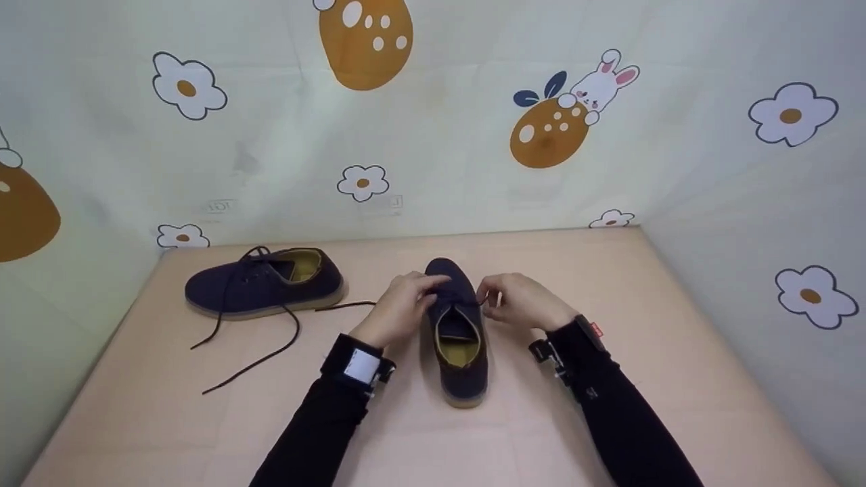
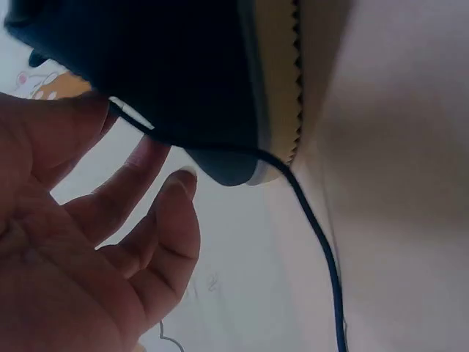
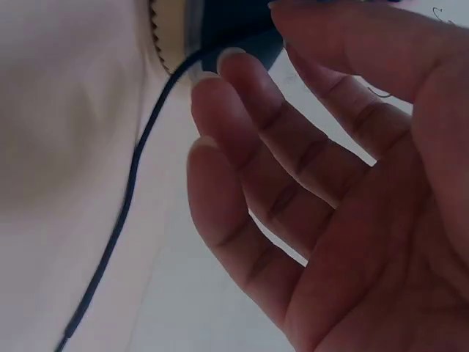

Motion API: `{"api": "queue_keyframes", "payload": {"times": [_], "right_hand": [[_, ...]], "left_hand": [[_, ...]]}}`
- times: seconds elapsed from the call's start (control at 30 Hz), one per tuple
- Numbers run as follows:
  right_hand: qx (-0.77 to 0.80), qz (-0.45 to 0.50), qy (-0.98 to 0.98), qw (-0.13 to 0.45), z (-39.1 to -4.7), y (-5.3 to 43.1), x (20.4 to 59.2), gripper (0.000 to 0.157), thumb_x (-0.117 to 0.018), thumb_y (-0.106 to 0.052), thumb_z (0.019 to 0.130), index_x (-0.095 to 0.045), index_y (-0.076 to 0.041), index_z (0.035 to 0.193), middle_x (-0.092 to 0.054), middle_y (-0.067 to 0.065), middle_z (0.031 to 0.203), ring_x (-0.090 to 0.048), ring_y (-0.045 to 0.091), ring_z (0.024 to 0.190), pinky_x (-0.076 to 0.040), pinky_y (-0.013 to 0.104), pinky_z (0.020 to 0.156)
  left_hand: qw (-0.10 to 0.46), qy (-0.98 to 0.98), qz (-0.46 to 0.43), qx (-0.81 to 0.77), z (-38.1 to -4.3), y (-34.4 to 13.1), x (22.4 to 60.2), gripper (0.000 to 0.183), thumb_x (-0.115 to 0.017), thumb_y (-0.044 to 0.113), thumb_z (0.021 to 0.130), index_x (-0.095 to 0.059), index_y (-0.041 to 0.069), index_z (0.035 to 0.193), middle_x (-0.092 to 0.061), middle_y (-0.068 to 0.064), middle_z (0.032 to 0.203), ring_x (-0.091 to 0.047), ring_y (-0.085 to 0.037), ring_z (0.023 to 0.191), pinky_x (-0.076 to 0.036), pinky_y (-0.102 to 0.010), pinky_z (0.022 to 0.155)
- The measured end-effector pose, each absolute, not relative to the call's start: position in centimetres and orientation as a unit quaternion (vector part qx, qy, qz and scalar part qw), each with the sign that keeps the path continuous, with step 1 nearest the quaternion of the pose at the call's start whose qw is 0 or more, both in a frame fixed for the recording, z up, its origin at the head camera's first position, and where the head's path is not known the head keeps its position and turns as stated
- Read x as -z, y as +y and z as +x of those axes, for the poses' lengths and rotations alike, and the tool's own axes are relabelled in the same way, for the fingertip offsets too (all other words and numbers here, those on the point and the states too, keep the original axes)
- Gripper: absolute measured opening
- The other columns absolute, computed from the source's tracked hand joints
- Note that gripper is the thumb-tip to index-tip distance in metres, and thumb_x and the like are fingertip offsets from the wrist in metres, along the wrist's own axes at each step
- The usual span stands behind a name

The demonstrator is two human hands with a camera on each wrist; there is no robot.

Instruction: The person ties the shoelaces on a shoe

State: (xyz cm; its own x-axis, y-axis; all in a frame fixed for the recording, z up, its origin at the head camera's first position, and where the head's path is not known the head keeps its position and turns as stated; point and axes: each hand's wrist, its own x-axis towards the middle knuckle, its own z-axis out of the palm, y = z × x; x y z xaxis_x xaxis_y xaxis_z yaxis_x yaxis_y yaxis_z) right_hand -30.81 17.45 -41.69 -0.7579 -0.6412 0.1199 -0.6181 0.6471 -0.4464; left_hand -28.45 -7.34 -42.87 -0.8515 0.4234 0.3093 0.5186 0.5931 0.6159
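A dark navy lace-up shoe [image 1: 465, 382] stands on the table between both hands, its toe pointing away from me. At its left side my left hand [image 1: 398, 308] pinches a dark shoelace [image 2: 314, 220] between thumb and forefinger; the lace's free end trails to the left. Across the shoe, my right hand [image 1: 524, 301] pinches the other shoelace end [image 3: 130, 183] with thumb and forefinger, the remaining fingers loosely bent. In the left wrist view, the lace runs in front of the shoe's side and its pale sole [image 2: 277, 73]. The crossing of the laces is partly hidden.
A matching navy shoe [image 1: 230, 287] stands at the back left, toe leftward, its two loose lace ends spread on the table. The table [image 1: 609, 406] has a pale peach cover. Behind it hangs a patterned curtain [image 1: 440, 122] that also encloses both sides.
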Motion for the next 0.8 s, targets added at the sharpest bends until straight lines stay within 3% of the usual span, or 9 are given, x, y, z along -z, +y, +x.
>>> {"api": "queue_keyframes", "payload": {"times": [0.17,0.37,0.6,0.8], "right_hand": [[0.2,-0.324,0.924,-0.029,-30.4,16.8,42.9,0.009,-0.07,-0.007,0.082,-0.067,-0.012,0.088,-0.062,-0.004,0.077,-0.056,0.013,0.07,-0.048,0.033,0.064],[0.188,-0.29,0.937,-0.044,-30.6,17.6,42.5,0.01,-0.069,-0.011,0.078,-0.062,-0.017,0.08,-0.057,-0.007,0.077,-0.054,0.014,0.071,-0.047,0.035,0.065],[0.213,-0.262,0.938,-0.078,-31.0,20.7,40.8,0.005,-0.069,-0.012,0.081,-0.065,-0.014,0.081,-0.057,-0.004,0.073,-0.051,0.014,0.067,-0.043,0.033,0.063],[0.198,-0.22,0.949,-0.107,-30.7,23.2,39.0,0.004,-0.07,-0.014,0.085,-0.067,-0.012,0.083,-0.053,-0.003,0.065,-0.048,0.015,0.058,-0.039,0.033,0.057]], "left_hand": [[0.096,-0.89,-0.267,0.358,-28.5,-7.3,43.4,0.024,-0.062,0.001,0.095,-0.074,0.011,0.113,-0.065,-0.009,0.11,-0.055,-0.029,0.104,-0.042,-0.043,0.093],[0.118,-0.885,-0.278,0.355,-28.5,-8.1,42.7,0.009,-0.07,0.01,0.092,-0.075,0.01,0.099,-0.07,-0.002,0.101,-0.058,-0.025,0.099,-0.043,-0.04,0.09],[0.075,-0.894,-0.279,0.341,-27.7,-9.1,40.5,0.004,-0.07,0.012,0.093,-0.07,0.009,0.095,-0.07,0.002,0.092,-0.061,-0.025,0.094,-0.045,-0.04,0.086],[0.009,-0.901,-0.28,0.332,-27.0,-10.1,38.6,0.004,-0.07,0.014,0.093,-0.071,0.01,0.092,-0.063,0.005,0.075,-0.057,-0.011,0.067,-0.048,-0.032,0.066]]}}
